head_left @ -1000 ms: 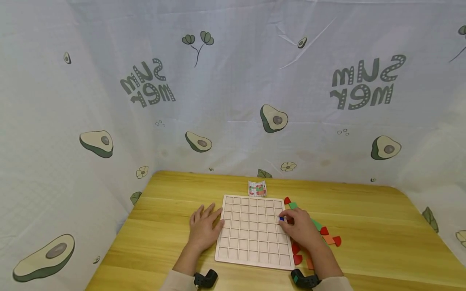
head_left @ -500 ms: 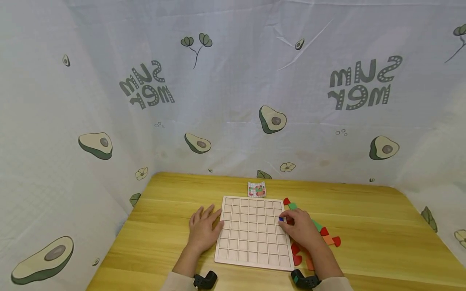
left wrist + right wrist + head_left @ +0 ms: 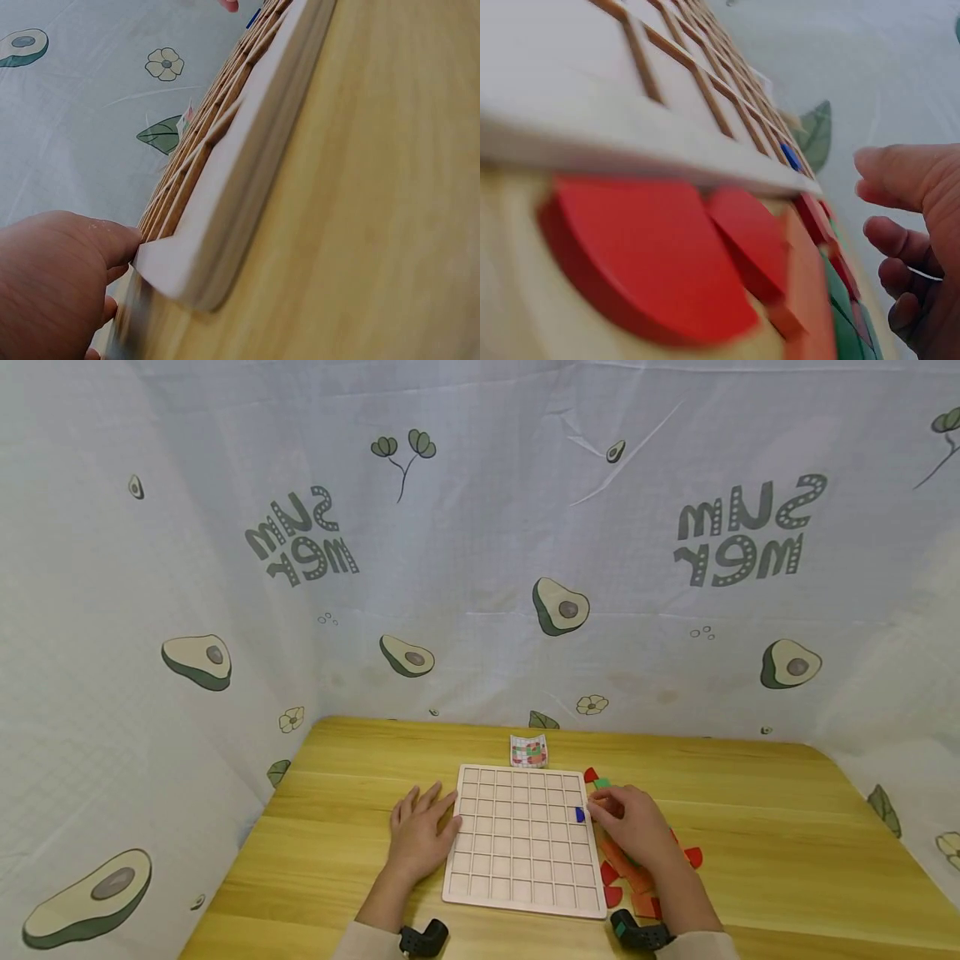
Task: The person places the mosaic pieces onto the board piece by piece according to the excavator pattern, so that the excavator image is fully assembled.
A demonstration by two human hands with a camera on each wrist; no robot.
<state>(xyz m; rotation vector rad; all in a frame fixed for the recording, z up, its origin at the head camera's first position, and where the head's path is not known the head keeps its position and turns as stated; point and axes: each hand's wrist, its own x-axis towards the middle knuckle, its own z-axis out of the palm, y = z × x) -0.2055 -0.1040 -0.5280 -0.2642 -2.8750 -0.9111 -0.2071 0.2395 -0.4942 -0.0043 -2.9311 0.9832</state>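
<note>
A pale wooden grid board (image 3: 521, 867) lies on the table. One small blue piece (image 3: 580, 815) sits in a cell at its right edge; it also shows as a blue sliver (image 3: 790, 157) in the right wrist view. Just right of that piece is my right hand (image 3: 637, 831), its fingers loosely bent and nothing visible between them. My left hand (image 3: 422, 839) rests at the board's left edge, fingers spread, with the thumb (image 3: 112, 238) touching the rim in the left wrist view.
Red, orange and green flat pieces, such as a red quarter-round piece (image 3: 612, 896), lie along the board's right side, partly under the right hand and forearm. A small printed pattern card (image 3: 528, 751) is behind the board. A patterned curtain (image 3: 480, 568) hangs behind the table.
My right hand has let go of the blue piece and drawn back slightly to the right, leaving the piece in its cell. The left hand has stayed in place.
</note>
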